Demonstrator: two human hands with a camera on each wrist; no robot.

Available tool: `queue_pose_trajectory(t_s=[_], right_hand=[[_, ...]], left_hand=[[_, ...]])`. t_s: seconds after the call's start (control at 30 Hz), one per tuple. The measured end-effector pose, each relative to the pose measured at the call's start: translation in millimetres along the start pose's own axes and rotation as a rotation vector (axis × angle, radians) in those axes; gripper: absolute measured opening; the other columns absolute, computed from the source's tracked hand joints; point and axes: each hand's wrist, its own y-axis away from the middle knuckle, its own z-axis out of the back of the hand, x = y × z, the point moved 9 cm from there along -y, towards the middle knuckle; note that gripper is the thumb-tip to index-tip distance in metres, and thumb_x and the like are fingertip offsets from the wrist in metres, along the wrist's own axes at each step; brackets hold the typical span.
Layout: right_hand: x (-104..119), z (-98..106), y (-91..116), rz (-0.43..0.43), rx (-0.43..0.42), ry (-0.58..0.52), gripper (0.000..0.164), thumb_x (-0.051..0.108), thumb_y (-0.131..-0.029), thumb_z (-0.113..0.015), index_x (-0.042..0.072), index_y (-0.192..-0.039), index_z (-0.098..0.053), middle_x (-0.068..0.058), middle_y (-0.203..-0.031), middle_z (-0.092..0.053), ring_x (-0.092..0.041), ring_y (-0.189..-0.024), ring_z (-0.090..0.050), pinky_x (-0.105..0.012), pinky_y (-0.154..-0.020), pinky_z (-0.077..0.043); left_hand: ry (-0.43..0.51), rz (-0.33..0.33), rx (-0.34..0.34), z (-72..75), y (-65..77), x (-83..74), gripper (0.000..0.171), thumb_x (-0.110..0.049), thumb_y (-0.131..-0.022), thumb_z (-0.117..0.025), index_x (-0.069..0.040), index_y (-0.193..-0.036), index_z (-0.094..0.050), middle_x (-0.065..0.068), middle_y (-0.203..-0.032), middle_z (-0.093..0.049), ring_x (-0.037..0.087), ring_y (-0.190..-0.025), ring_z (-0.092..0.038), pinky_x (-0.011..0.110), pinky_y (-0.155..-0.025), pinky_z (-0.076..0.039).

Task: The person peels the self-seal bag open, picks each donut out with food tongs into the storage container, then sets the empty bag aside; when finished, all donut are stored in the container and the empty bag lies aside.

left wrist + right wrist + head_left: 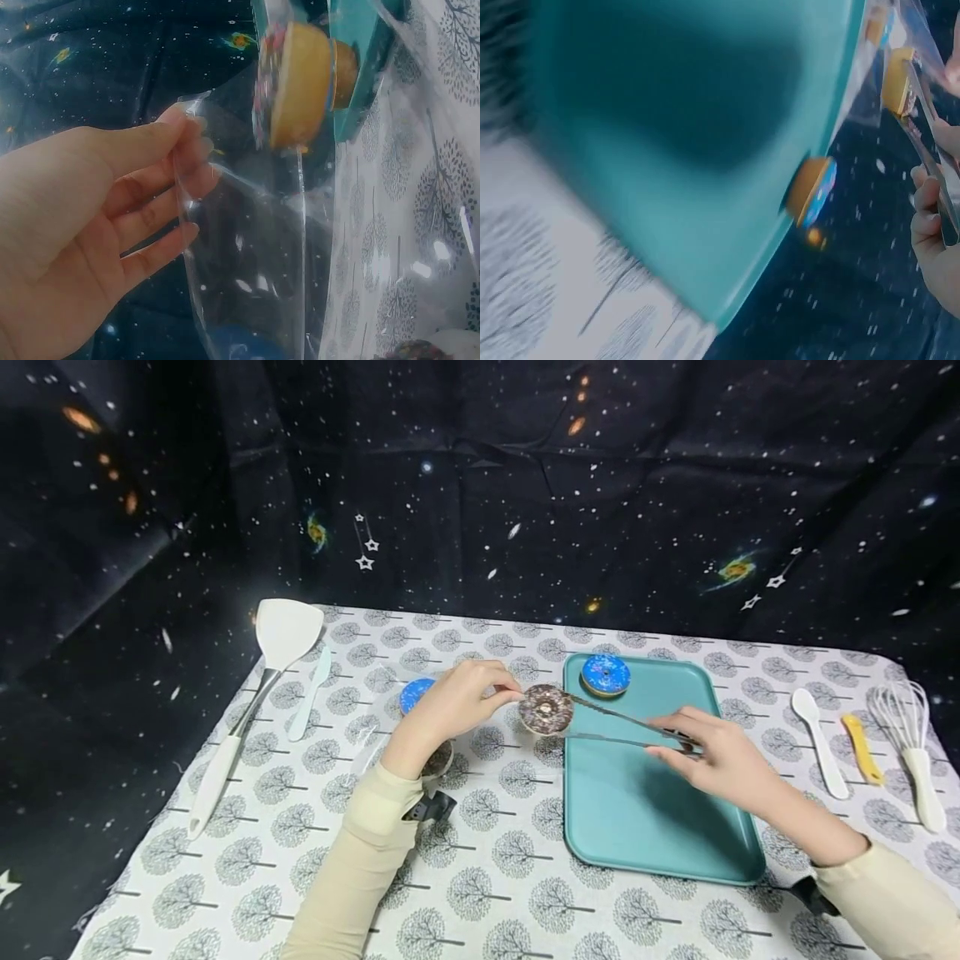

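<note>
My left hand (465, 697) pinches the edge of a clear plastic bag (247, 225) between thumb and fingertips. In my right hand (712, 756) are metal tongs (630, 720), whose tips hold a chocolate-brown sprinkled donut (546, 710) just left of the teal tray (637, 839). That donut overlaps the bag's opening in the left wrist view. One blue-topped donut (606, 675) sits at the tray's far left corner. Beyond my left forearm lie another blue donut (415, 693) and a brown one (437, 762), partly hidden by the hand and wrist.
Along the left lie a white spatula (288, 631) and a pale mint knife (309, 697). To the tray's right are a white spoon (819, 743), a yellow-handled tool (862, 750) and a whisk (911, 735). A dark starry cloth (480, 510) hangs behind the table.
</note>
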Motion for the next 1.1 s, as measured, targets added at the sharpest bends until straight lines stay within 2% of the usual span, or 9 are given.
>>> queue_pose_trajectory(t_s=[0.1,0.3,0.4,0.63,0.7,0.93,1.1], right_hand=[[-9.9,14.7,11.5,-0.044,-0.017,0.025,0.041,0.006,-0.065,-0.081,0.009,-0.104,-0.069,0.006,-0.087,-0.063,0.003,-0.054,-0.036,-0.009,-0.045,-0.032],[-41.5,39.0,32.3,-0.211,-0.042,0.068,0.040,0.008,-0.067,-0.081,0.010,-0.105,-0.070,0.005,-0.082,-0.063,-0.001,-0.056,-0.042,-0.015,-0.045,-0.036],[-57.6,47.7,42.4,-0.265,-0.056,0.103,0.039,0.010,-0.069,-0.081,0.011,-0.106,-0.070,0.002,-0.082,-0.064,-0.002,-0.055,-0.043,-0.016,-0.046,-0.036],[-84.5,58.0,62.7,-0.344,-0.053,0.150,0.037,0.013,-0.075,-0.077,0.007,-0.110,-0.067,-0.008,-0.088,-0.066,-0.001,-0.044,-0.039,-0.017,-0.042,-0.033],[-90.4,61.5,66.5,-0.372,-0.060,0.154,0.036,0.014,-0.076,-0.076,0.006,-0.110,-0.067,-0.010,-0.090,-0.066,-0.001,-0.043,-0.040,-0.017,-0.045,-0.034],[-110.4,65.5,78.6,-0.475,-0.040,0.168,0.035,0.020,-0.079,-0.075,0.002,-0.108,-0.067,-0.005,-0.079,-0.060,-0.003,-0.053,-0.042,-0.022,-0.044,-0.034],[-117.5,64.4,84.3,-0.479,-0.020,0.185,0.036,0.020,-0.078,-0.075,0.000,-0.107,-0.067,-0.012,-0.083,-0.063,-0.002,-0.055,-0.043,-0.022,-0.045,-0.036]], left_hand=[[-0.004,0.007,0.001,0.7,0.0,0.7,0.017,-0.025,-0.091,-0.061,-0.015,-0.099,-0.072,-0.005,-0.096,-0.067,0.008,-0.087,-0.061,0.024,-0.084,-0.049],[-0.012,0.017,0.012,-0.4,-0.5,3.2,0.018,-0.026,-0.091,-0.061,-0.015,-0.100,-0.072,-0.004,-0.096,-0.067,0.007,-0.084,-0.061,0.024,-0.081,-0.050],[-0.020,0.021,0.021,-1.3,-0.7,3.6,0.018,-0.026,-0.092,-0.060,-0.015,-0.100,-0.072,-0.005,-0.095,-0.067,0.007,-0.083,-0.060,0.022,-0.079,-0.050],[-0.026,0.028,0.025,-0.9,-2.0,2.6,0.018,-0.026,-0.092,-0.060,-0.015,-0.100,-0.072,-0.005,-0.096,-0.067,0.007,-0.084,-0.060,0.023,-0.079,-0.050],[-0.027,0.028,0.025,-0.7,-2.3,2.1,0.019,-0.027,-0.092,-0.060,-0.015,-0.100,-0.072,-0.005,-0.095,-0.066,0.007,-0.084,-0.060,0.022,-0.078,-0.049],[-0.009,0.027,0.019,-2.7,-2.0,1.9,0.017,-0.024,-0.092,-0.061,-0.013,-0.100,-0.072,-0.004,-0.095,-0.067,0.008,-0.084,-0.061,0.023,-0.079,-0.050],[-0.002,0.032,0.016,-4.0,-1.0,2.2,0.018,-0.025,-0.092,-0.061,-0.013,-0.099,-0.072,-0.005,-0.095,-0.067,0.008,-0.083,-0.061,0.024,-0.077,-0.050]])
